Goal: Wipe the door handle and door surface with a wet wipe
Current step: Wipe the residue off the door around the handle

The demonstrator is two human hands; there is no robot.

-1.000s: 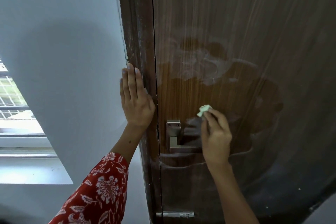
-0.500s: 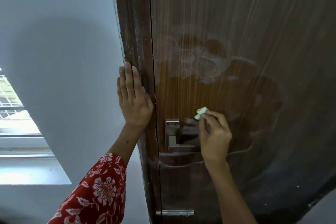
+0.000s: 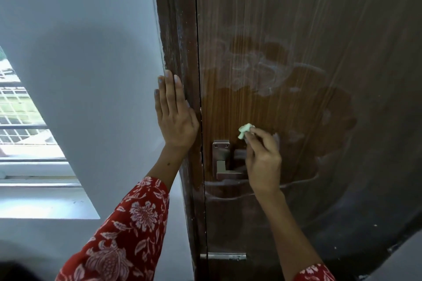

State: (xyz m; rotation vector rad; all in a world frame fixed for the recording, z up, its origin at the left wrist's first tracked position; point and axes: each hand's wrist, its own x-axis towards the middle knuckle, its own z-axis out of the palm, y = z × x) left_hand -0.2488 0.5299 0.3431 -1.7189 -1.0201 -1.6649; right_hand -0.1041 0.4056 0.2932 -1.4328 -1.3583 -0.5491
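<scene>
Your right hand (image 3: 262, 159) pinched the wet wipe (image 3: 245, 130), having crept left and up above the door handle (image 3: 225, 162) — left hand (image 3: 175, 116) stayed flat, open — so surface wiping continued.

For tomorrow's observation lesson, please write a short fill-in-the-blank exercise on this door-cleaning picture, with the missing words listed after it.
1. The right hand pinches a small, wadded, pale green ____ against the door.
2. The left hand lies flat, fingers pointing ____, over the edge where the door frame meets the wall.
3. The metal door handle sits just ____ the wad.
4. The left forearm wears a red ____-patterned sleeve.

Missing words: wipe; up; below; floral
</scene>
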